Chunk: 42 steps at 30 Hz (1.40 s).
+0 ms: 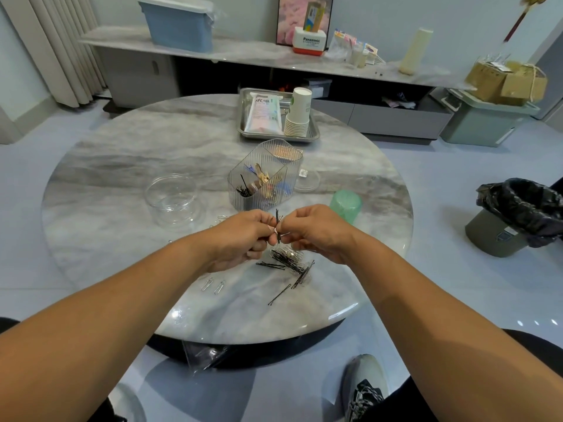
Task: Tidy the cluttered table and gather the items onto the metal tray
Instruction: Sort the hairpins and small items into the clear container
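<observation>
My left hand [240, 236] and my right hand [316, 229] meet above the round marble table [122, 178], both pinching a small bunch of black hairpins [277, 219] held upright between the fingertips. Under them lies a pile of loose black hairpins [289, 260] mixed with wire clips, and one single pin [278, 294] lies nearer me. A ribbed clear organizer [262, 178] with pins and clips stands just beyond my hands. The metal tray [246, 129] at the far edge holds a pink packet [263, 112] and a stack of paper cups [298, 114].
A clear round bowl [173, 196] sits left of the organizer, a green cup [345, 205] upside down at its right, a clear lid [307, 178] behind. Two paper clips [213, 284] lie near the front edge. A lined bin [515, 214] stands on the floor to the right.
</observation>
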Motion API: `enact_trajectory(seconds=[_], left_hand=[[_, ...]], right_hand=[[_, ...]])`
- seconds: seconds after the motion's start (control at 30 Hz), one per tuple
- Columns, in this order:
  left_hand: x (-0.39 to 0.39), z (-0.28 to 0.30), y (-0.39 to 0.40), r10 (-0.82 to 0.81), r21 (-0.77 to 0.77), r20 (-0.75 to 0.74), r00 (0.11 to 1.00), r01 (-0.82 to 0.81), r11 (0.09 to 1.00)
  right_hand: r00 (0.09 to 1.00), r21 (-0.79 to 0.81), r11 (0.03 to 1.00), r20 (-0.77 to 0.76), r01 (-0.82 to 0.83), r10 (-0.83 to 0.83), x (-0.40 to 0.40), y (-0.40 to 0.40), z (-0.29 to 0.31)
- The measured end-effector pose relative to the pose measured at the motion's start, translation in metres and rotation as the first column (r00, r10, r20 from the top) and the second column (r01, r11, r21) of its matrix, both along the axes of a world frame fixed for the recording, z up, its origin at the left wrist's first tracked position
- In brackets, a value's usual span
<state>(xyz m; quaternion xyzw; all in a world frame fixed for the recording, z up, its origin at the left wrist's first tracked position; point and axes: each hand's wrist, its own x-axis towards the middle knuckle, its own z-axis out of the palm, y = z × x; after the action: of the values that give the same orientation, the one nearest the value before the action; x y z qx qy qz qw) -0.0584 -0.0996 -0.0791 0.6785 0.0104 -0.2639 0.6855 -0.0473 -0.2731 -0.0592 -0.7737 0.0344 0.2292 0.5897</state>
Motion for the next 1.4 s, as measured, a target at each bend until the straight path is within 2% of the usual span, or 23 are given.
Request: enact_trajectory(seconds=[0.1, 0.2, 0.27, 0.3, 0.33, 0.37, 0.4, 0.43, 0.47, 0.5, 0.7, 0.87, 0.93, 1.03, 1.07, 1.13, 1.17, 1.2, 1.27, 1.4], left_hand=[[0.000, 0.000, 0.000, -0.027, 0.046, 0.028, 0.999, 0.026, 0.999], [0.001, -0.003, 0.000, -0.057, 0.085, 0.107, 0.993, 0.048, 0.995], [0.003, -0.006, 0.000, 0.062, 0.063, 0.048, 0.997, -0.065, 0.996], [0.005, -0.008, 0.000, 0.142, 0.030, -0.025, 0.990, -0.141, 0.990], [0.006, -0.008, 0.001, 0.207, -0.015, -0.104, 0.973, -0.210, 0.978], [0.008, -0.009, 0.001, 0.253, -0.061, -0.179, 0.951, -0.267, 0.962], [0.009, -0.009, 0.003, 0.286, -0.096, -0.245, 0.926, -0.317, 0.944], [0.011, -0.009, 0.005, 0.312, -0.115, -0.294, 0.904, -0.357, 0.927], [0.012, -0.009, 0.007, 0.329, -0.124, -0.331, 0.884, -0.386, 0.914], [0.012, -0.009, 0.009, 0.336, -0.133, -0.366, 0.868, -0.406, 0.904], [0.013, -0.007, 0.017, 0.311, -0.241, -0.468, 0.827, -0.458, 0.856], [0.014, -0.006, 0.020, 0.324, -0.213, -0.497, 0.805, -0.475, 0.854], [0.013, -0.007, 0.022, 0.325, -0.205, -0.513, 0.794, -0.481, 0.853], [0.013, -0.011, 0.022, 0.309, -0.182, -0.491, 0.814, -0.443, 0.878], [0.012, -0.013, 0.021, 0.308, -0.129, -0.430, 0.849, -0.395, 0.910], [0.008, -0.018, 0.018, 0.227, 0.093, -0.203, 0.953, -0.212, 0.973], [0.005, -0.019, 0.015, 0.153, 0.187, -0.120, 0.981, -0.129, 0.974], [0.003, -0.021, 0.011, 0.107, 0.207, -0.096, 0.990, -0.085, 0.975], [0.000, -0.021, 0.005, 0.122, 0.068, -0.192, 0.974, -0.111, 0.991], [0.002, -0.015, 0.003, 0.185, -0.230, -0.468, 0.864, -0.321, 0.918]], right_hand=[[1.000, -0.005, 1.000, 0.004, -0.030, 0.030, -0.002, 0.005, -0.002], [0.999, 0.108, 0.993, -0.036, -0.037, 0.041, -0.004, 0.010, -0.001], [0.997, 0.180, 0.983, -0.074, -0.023, 0.037, -0.002, 0.010, 0.001], [0.998, 0.147, 0.989, -0.066, -0.014, 0.024, 0.000, 0.008, 0.003], [1.000, 0.018, 1.000, -0.013, -0.022, 0.022, 0.004, 0.004, 0.003], [0.996, -0.210, 0.977, 0.073, -0.043, 0.059, 0.007, -0.002, 0.003], [0.980, -0.456, 0.888, 0.136, -0.068, 0.145, 0.010, -0.009, 0.001], [0.962, -0.635, 0.769, 0.156, -0.075, 0.223, 0.012, -0.014, -0.001], [0.955, -0.733, 0.676, 0.145, -0.071, 0.258, 0.012, -0.019, -0.005], [0.959, -0.772, 0.632, 0.124, -0.069, 0.256, 0.012, -0.022, -0.010], [0.972, -0.829, 0.558, 0.094, -0.045, 0.218, 0.008, -0.023, -0.024], [0.931, -0.926, 0.370, 0.061, -0.082, 0.360, 0.005, -0.019, -0.026], [0.922, -0.941, 0.331, 0.059, -0.077, 0.383, 0.005, -0.017, -0.024], [0.939, -0.914, 0.402, 0.092, -0.052, 0.331, 0.009, -0.018, -0.019], [0.944, -0.902, 0.430, 0.102, -0.045, 0.312, 0.010, -0.019, -0.017], [0.950, -0.888, 0.456, 0.088, -0.060, 0.298, 0.008, -0.021, -0.016], [0.952, -0.887, 0.457, 0.076, -0.072, 0.298, 0.006, -0.022, -0.017], [0.951, -0.888, 0.453, 0.072, -0.077, 0.302, 0.005, -0.022, -0.018], [0.937, -0.909, 0.408, 0.069, -0.081, 0.341, 0.003, -0.021, -0.019], [0.854, -0.986, 0.147, 0.010, -0.077, 0.519, -0.008, -0.014, -0.019]])
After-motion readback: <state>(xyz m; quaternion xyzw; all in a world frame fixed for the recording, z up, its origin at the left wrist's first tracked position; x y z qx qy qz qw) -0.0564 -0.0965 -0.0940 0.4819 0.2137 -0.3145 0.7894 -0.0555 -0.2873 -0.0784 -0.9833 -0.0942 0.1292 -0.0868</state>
